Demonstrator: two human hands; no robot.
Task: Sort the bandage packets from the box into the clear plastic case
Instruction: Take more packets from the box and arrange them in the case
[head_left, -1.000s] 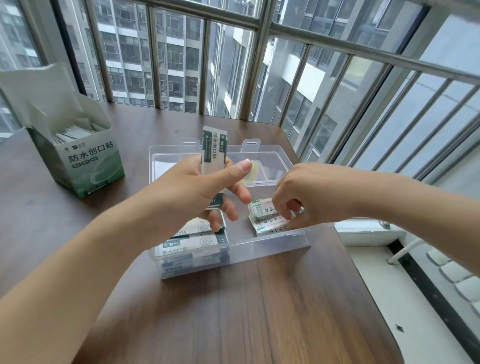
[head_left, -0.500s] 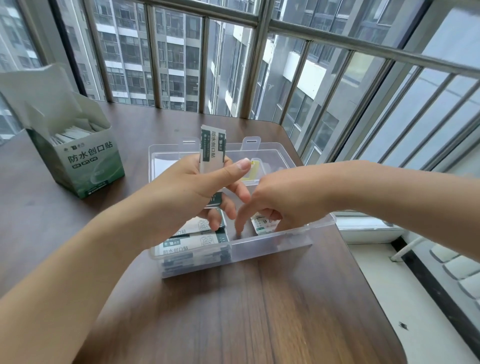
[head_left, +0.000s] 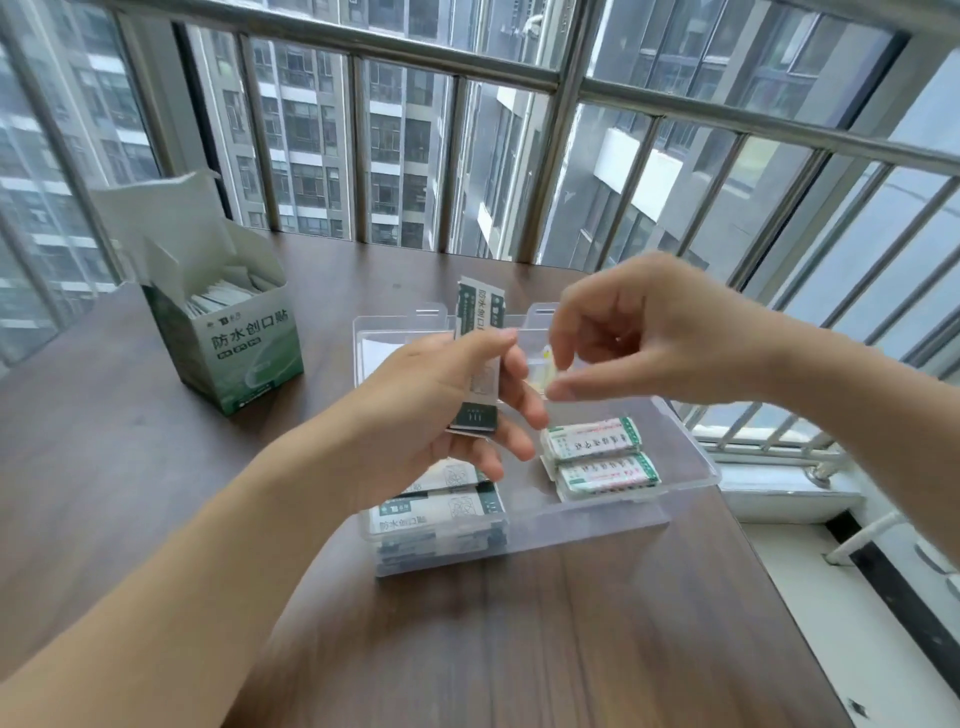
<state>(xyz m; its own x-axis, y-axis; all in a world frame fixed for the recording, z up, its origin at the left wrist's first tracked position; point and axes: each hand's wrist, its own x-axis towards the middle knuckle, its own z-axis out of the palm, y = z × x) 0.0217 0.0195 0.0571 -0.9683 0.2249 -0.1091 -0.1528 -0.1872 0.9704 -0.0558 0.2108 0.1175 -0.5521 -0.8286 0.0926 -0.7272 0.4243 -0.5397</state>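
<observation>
My left hand (head_left: 441, 410) grips a small stack of green-and-white bandage packets (head_left: 478, 312) upright over the clear plastic case (head_left: 691, 467). My right hand (head_left: 639, 332) hovers above the case's right side, fingers loosely curled, holding nothing, its fingertips close to the left hand's fingers. Two small white packets with green ends (head_left: 597, 457) lie side by side in the case's right compartment. Larger green-and-white packets (head_left: 441, 509) are stacked in the left compartment, partly hidden by my left hand. The open green bandage box (head_left: 244, 348) stands at the left with packets showing inside.
The case sits near the right edge of a dark wooden table (head_left: 519, 649). Metal window bars (head_left: 561, 156) run behind the table and along its right. A white ledge (head_left: 779, 488) lies beyond the table's right edge.
My right hand has lifted out of the case's right compartment and risen toward the left hand, leaving two small packets lying there. The left hand kept its stack upright.
</observation>
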